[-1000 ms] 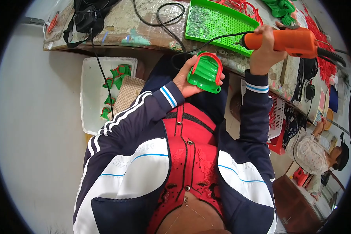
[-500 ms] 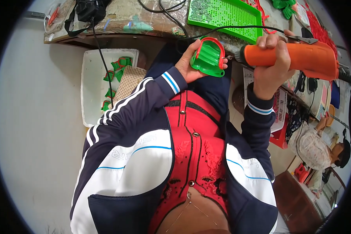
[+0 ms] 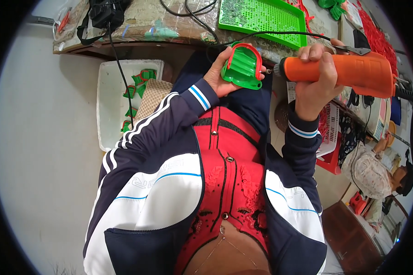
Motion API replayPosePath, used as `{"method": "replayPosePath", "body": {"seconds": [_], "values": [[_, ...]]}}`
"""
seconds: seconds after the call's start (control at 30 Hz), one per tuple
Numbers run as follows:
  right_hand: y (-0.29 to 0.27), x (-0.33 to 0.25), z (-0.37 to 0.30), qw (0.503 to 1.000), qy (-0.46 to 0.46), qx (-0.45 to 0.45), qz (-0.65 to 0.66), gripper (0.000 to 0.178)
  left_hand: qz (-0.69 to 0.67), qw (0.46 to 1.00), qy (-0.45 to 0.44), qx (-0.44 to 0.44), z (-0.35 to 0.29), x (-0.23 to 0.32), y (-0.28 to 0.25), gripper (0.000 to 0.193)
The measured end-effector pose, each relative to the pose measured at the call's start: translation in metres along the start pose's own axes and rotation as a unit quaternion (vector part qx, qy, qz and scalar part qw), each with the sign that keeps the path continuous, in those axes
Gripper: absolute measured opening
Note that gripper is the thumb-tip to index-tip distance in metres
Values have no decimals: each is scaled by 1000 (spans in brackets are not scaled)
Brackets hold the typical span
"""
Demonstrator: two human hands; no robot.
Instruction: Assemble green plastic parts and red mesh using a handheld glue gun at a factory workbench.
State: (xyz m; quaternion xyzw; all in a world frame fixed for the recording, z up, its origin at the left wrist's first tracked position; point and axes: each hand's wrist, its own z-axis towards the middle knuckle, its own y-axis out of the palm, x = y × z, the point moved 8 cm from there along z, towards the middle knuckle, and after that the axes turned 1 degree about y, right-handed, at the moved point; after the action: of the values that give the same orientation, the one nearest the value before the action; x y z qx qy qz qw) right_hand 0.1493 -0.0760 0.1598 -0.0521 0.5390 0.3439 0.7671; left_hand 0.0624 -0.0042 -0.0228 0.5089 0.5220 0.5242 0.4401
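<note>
My left hand (image 3: 219, 75) is closed around a green plastic part (image 3: 242, 68) with a curved red rim, its ribbed hollow side facing up. In my right hand (image 3: 320, 78) is an orange power screwdriver (image 3: 362, 71), lying nearly level and pointing left. The fingers wrap over its body near the front end. Its tip meets the right edge of the green part, close to my left fingertips; whether a screw sits there is too small to tell. A black cable runs over the top of the tool.
Ahead, a green perforated tray (image 3: 280, 34) with small metal pieces lies on the worktable (image 3: 183, 36). At left, a white foam box (image 3: 106, 105) holds several green and red parts. A black adapter (image 3: 106, 13) sits on the table, its cable hanging down. Another person (image 3: 371, 169) is at right.
The driver has shifted slightly left and down, its tip now closer against the green part. The green part has moved slightly left; both hands keep their hold.
</note>
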Motion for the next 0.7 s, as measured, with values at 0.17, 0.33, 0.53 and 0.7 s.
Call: {"method": "replayPosePath", "body": {"seconds": [0.17, 0.33, 0.53, 0.7], "values": [[-3, -4, 14, 1000, -30, 8, 2, 34, -4, 1000, 2, 15, -2, 1, -1, 61], [-8, 17, 30, 997, -62, 2, -43, 32, 0, 1000, -9, 25, -8, 3, -7, 64], [-10, 40, 41, 992, -79, 4, -96, 31, -7, 999, -14, 32, -10, 3, -12, 69], [-10, 51, 43, 993, -59, 9, -99, 32, -7, 1000, -18, 23, -10, 4, -11, 70]]}}
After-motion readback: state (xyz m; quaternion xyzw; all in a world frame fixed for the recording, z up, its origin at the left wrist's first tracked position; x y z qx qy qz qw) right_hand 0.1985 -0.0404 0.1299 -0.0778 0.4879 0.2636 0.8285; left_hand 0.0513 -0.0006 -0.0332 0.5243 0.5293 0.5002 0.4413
